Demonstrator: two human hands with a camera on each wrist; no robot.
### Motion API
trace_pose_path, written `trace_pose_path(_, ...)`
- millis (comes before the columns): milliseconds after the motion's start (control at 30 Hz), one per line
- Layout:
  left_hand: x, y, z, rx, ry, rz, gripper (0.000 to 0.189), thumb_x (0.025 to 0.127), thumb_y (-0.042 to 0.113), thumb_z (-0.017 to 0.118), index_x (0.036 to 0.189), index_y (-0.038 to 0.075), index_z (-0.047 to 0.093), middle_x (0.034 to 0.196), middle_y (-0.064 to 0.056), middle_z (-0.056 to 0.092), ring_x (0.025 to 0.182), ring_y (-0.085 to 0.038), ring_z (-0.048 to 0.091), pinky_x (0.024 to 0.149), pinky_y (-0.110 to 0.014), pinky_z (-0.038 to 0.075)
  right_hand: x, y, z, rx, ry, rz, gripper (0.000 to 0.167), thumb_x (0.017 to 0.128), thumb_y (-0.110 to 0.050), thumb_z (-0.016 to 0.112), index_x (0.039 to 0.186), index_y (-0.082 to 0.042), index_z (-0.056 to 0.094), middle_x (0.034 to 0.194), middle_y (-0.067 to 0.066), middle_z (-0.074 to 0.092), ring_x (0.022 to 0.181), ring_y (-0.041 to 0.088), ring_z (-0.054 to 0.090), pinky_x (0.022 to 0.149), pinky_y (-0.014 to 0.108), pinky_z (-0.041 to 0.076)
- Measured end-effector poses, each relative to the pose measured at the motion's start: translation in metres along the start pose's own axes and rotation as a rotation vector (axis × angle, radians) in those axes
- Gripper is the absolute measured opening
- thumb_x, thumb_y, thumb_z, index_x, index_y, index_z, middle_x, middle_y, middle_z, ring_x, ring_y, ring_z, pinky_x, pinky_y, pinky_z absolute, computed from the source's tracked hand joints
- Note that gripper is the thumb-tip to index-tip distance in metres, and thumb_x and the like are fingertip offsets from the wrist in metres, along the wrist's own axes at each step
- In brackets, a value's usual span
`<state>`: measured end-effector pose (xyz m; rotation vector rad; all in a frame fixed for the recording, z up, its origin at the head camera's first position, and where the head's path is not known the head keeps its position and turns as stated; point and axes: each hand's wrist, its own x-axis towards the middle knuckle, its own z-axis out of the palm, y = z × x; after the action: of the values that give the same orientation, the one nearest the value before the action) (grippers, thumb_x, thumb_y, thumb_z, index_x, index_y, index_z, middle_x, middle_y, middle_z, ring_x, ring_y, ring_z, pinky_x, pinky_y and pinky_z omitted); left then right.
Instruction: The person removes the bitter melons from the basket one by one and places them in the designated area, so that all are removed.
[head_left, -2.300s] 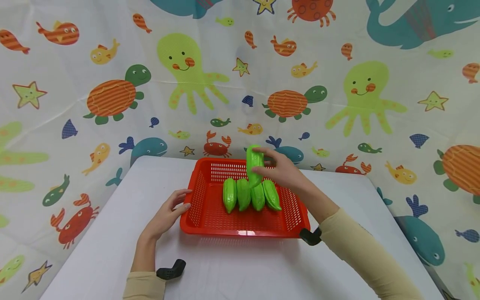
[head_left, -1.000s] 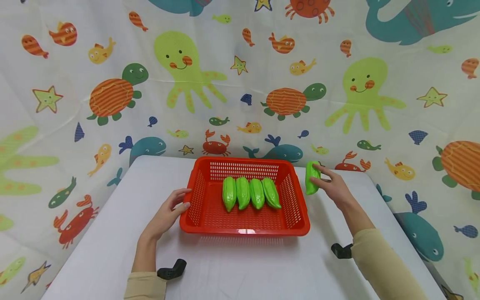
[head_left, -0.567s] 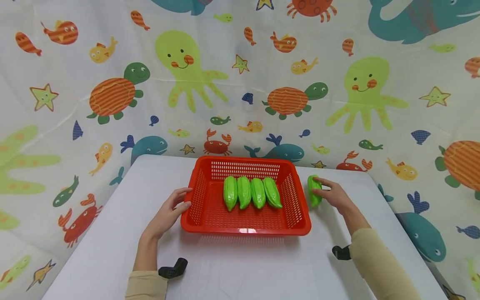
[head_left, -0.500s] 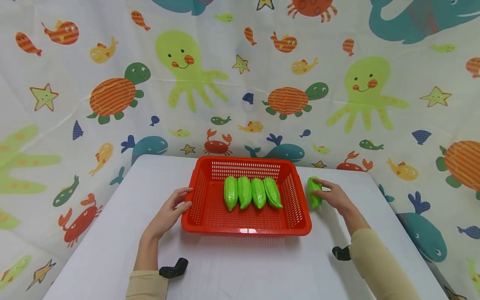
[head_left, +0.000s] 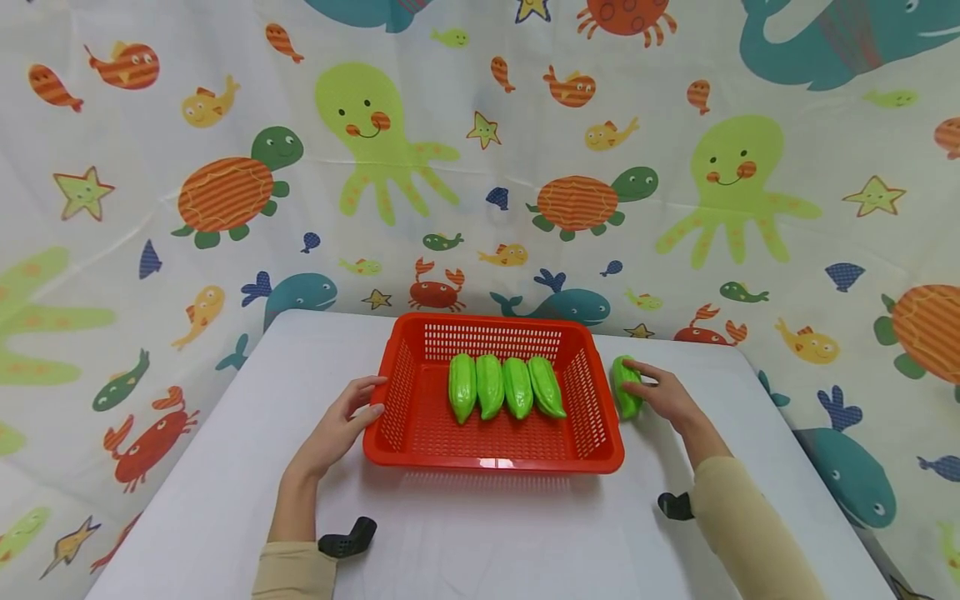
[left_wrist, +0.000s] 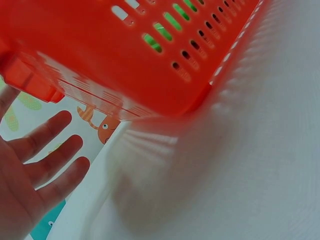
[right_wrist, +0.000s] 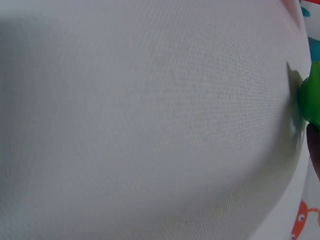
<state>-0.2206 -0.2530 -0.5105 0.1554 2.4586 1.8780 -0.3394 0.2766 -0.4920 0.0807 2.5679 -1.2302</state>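
My right hand [head_left: 666, 398] pinches a shiny, ridged green bitter melon [head_left: 627, 402] between thumb and fingers, just right of the basket and at table level. In the right wrist view only part of the melon [right_wrist: 311, 95] and a dark sliver of a finger show at the right edge. Against the left rim of a red plastic basket [head_left: 487, 461] rests my left hand [head_left: 337, 429]. The left wrist view has its fingers [left_wrist: 55, 157] spread and fairly straight beside the basket; the thumb is hidden there. Several similar bitter melons [head_left: 462, 390] lie side by side inside the basket.
The basket stands on a white table [head_left: 465, 542], towards its back. A white cloth [head_left: 465, 100] printed with sea animals hangs behind and around the table. Each wrist carries a small black device [head_left: 348, 537].
My right hand has carried the bitter melon from above the basket to the right and lowered it to the table, then shifted slightly left. My left hand stays at the basket's rim.
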Motion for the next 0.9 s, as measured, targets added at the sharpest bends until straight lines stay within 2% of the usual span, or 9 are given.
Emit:
trace_pose_path(300, -0.0004, 0.0002, -0.0007, -0.005, -0.003, -0.005, 0.053, 0.096, 0.037, 0.061, 0.143, 0.024, 0.041, 0.148, -0.012, 0.041, 0.136, -0.036, 0.035, 0.099, -0.058, 0.044, 0.0044, 0.0013, 0.0001, 0.018, -0.001, -0.006, 0.065, 0.097, -0.038, 0.06, 0.153, -0.021, 0.032, 0.156, 0.023, 0.025, 0.137, 0.046, 0.028, 0.109, 0.062, 0.029)
trace_pose_path(900, -0.0018, 0.0002, -0.0006, -0.002, 0.002, -0.01, 0.054, 0.095, 0.039, 0.061, 0.143, 0.026, 0.041, 0.146, -0.013, 0.043, 0.134, -0.036, 0.037, 0.099, -0.058, 0.044, 0.0001, -0.0012, -0.0018, 0.015, -0.02, -0.012, 0.067, 0.097, -0.037, 0.059, 0.154, -0.017, 0.03, 0.156, 0.025, 0.021, 0.138, 0.049, 0.026, 0.108, 0.063, 0.029)
